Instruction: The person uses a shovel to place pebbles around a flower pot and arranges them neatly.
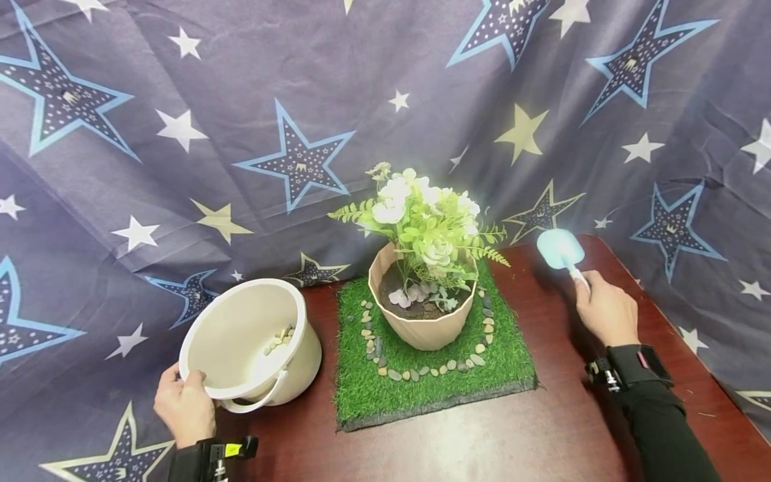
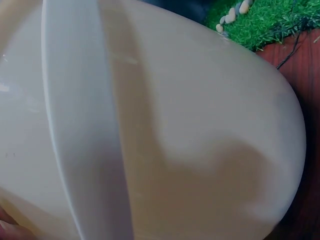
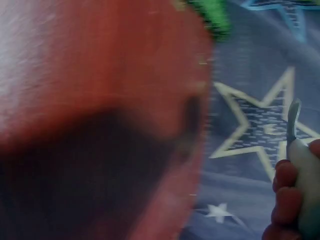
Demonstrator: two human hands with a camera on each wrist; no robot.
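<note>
My left hand (image 1: 183,405) grips the near rim of a white bucket (image 1: 241,335), tilted toward me, with a few pale pebbles (image 1: 278,337) inside. Its wall and handle (image 2: 85,125) fill the left wrist view. My right hand (image 1: 605,311) holds a small light-blue scoop (image 1: 560,249) by its white handle, raised over the table's far right part. In the right wrist view, fingers (image 3: 286,200) curl round the scoop handle (image 3: 306,180). A beige pot (image 1: 421,321) of artificial white flowers (image 1: 421,214) stands on a green turf mat (image 1: 434,361), ringed by pebbles.
The dark red-brown table (image 1: 542,428) is backed by a navy star-patterned cloth (image 1: 241,134) that also drapes over the left side. The table's right edge runs close behind my right forearm. Bare wood lies in front of the mat.
</note>
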